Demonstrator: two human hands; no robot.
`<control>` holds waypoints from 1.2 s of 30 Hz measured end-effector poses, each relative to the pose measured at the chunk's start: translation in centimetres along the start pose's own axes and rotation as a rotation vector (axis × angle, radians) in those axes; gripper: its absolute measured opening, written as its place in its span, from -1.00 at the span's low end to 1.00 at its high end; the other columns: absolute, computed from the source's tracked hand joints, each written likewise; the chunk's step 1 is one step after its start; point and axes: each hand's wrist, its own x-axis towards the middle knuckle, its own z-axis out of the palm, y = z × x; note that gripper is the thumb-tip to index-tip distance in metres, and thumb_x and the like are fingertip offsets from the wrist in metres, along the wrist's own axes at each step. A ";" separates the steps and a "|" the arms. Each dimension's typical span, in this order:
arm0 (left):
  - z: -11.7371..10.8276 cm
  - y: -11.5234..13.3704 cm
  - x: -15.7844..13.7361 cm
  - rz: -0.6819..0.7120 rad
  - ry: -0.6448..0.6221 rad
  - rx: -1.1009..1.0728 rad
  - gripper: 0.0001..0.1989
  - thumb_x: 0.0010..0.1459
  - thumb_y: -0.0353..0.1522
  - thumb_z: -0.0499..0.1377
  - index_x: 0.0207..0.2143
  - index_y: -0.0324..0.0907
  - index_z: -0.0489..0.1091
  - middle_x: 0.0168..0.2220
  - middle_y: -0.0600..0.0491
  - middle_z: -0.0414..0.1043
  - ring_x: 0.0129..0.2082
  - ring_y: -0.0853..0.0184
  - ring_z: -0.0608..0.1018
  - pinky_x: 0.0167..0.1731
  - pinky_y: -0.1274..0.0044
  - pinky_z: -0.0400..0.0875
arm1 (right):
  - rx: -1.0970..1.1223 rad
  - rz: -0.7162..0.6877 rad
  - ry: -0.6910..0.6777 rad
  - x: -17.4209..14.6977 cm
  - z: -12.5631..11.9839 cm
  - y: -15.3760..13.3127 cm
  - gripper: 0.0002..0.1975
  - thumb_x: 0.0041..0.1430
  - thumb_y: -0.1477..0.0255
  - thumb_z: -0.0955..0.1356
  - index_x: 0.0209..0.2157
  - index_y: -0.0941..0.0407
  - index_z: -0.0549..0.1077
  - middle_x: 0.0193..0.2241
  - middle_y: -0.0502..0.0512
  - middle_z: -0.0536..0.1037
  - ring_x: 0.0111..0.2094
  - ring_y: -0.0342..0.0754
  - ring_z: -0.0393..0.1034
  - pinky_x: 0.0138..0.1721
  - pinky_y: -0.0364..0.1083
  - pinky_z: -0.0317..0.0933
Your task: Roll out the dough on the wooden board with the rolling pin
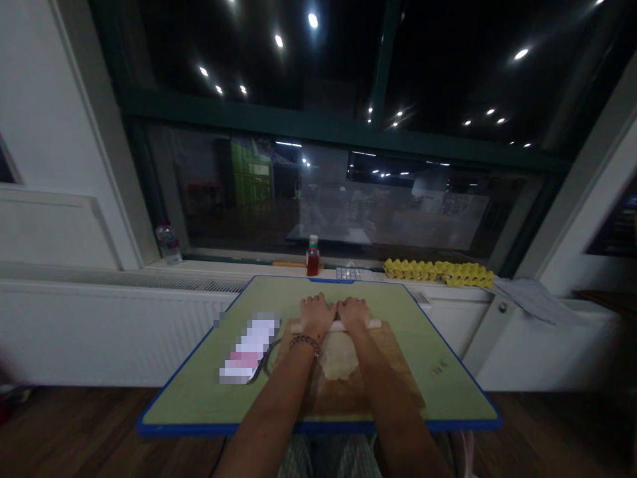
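A pale wooden rolling pin [375,324] lies crosswise near the far end of a wooden board [398,378]. Over its left part rests my left hand [317,313], fingers curled on top, with a beaded bracelet [305,340] at the wrist. My right hand [353,312] presses on the pin just beside it, the thumbs close together. Between my forearms a flattened sheet of pale dough [338,358] lies on the board, its far edge reaching toward the pin. My palms and forearms hide part of the pin and the board.
The board sits on a green table with a blue rim [448,423]. Left of it is a phone-shaped, pixelated object [251,348] with a dark cable [270,355]. On the sill stand a red bottle [312,257], yellow egg cartons [438,272] and a clear bottle [169,244].
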 end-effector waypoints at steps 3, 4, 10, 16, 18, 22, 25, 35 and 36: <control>0.3 -0.2 0.3 0.000 -0.003 -0.008 -0.54 0.23 -0.14 -0.04 -0.01 -0.27 0.36 -0.02 -0.19 0.50 0.04 0.06 0.44 0.05 0.30 0.17 | -0.016 -0.006 -0.002 0.1 0.0 -0.1 -0.55 0.27 0.29 0.16 -0.10 0.24 0.54 -0.07 0.31 0.55 0.05 0.15 0.33 -0.08 -0.01 0.22; 0.3 -0.2 0.4 -0.001 -0.007 -0.009 -0.54 0.23 -0.13 -0.04 -0.01 -0.27 0.35 -0.02 -0.19 0.49 0.05 0.07 0.44 0.05 0.31 0.17 | -0.023 -0.008 -0.001 0.2 0.0 -0.1 -0.55 0.27 0.29 0.16 -0.10 0.25 0.54 -0.07 0.32 0.55 0.05 0.15 0.33 -0.07 -0.01 0.21; 0.0 -0.3 0.7 -0.006 -0.036 0.005 -0.53 0.23 -0.12 -0.04 -0.02 -0.27 0.35 -0.03 -0.21 0.50 0.04 0.08 0.45 0.02 0.33 0.20 | -0.020 -0.012 -0.001 0.6 0.1 -0.2 -0.55 0.27 0.28 0.16 -0.09 0.25 0.54 -0.07 0.34 0.54 0.05 0.15 0.32 -0.08 0.00 0.22; 0.3 -0.6 1.3 -0.011 -0.050 0.012 -0.56 0.22 -0.17 -0.04 -0.03 -0.28 0.36 -0.07 -0.21 0.52 0.04 0.08 0.46 0.00 0.34 0.22 | -0.012 -0.017 -0.005 1.0 0.3 -0.3 -0.56 0.26 0.29 0.18 -0.09 0.25 0.54 -0.06 0.33 0.53 0.05 0.16 0.31 -0.06 0.00 0.22; 0.5 -0.7 1.5 -0.016 -0.051 0.006 -0.56 0.21 -0.17 -0.04 -0.03 -0.28 0.36 -0.07 -0.20 0.52 0.03 0.08 0.47 0.00 0.33 0.23 | -0.015 -0.019 -0.011 1.2 0.4 -0.4 -0.57 0.26 0.29 0.18 -0.08 0.24 0.53 -0.05 0.33 0.53 0.06 0.16 0.30 -0.06 0.00 0.21; 0.6 -0.8 1.6 -0.019 -0.062 -0.006 -0.57 0.20 -0.18 -0.03 -0.04 -0.26 0.36 -0.03 -0.19 0.50 0.04 0.07 0.46 0.00 0.33 0.23 | -0.024 -0.013 -0.027 1.4 0.6 -0.4 -0.57 0.26 0.28 0.19 -0.06 0.23 0.51 -0.03 0.34 0.50 0.08 0.16 0.28 -0.05 0.00 0.21; 0.6 -0.8 1.6 -0.014 -0.067 -0.008 -0.57 0.20 -0.18 -0.04 -0.03 -0.27 0.36 -0.01 -0.20 0.48 0.04 0.07 0.45 0.01 0.32 0.23 | -0.026 -0.015 -0.030 1.5 0.7 -0.4 -0.57 0.25 0.29 0.20 -0.04 0.23 0.50 -0.01 0.33 0.50 0.08 0.16 0.28 -0.05 0.01 0.21; 0.4 -0.7 1.3 -0.017 -0.071 -0.004 -0.54 0.21 -0.16 -0.05 -0.02 -0.27 0.36 0.02 -0.21 0.47 0.06 0.06 0.43 0.02 0.32 0.22 | -0.053 -0.050 -0.041 1.1 0.6 -0.3 -0.56 0.24 0.28 0.19 -0.01 0.23 0.47 0.01 0.34 0.48 0.09 0.15 0.26 -0.03 0.01 0.19; 0.4 -0.7 1.3 -0.014 -0.069 -0.002 -0.54 0.21 -0.16 -0.05 -0.02 -0.28 0.36 0.02 -0.20 0.47 0.06 0.06 0.43 0.02 0.31 0.23 | -0.055 -0.051 -0.040 1.1 0.6 -0.3 -0.56 0.24 0.28 0.19 -0.01 0.24 0.47 0.01 0.33 0.47 0.09 0.16 0.26 -0.02 0.01 0.19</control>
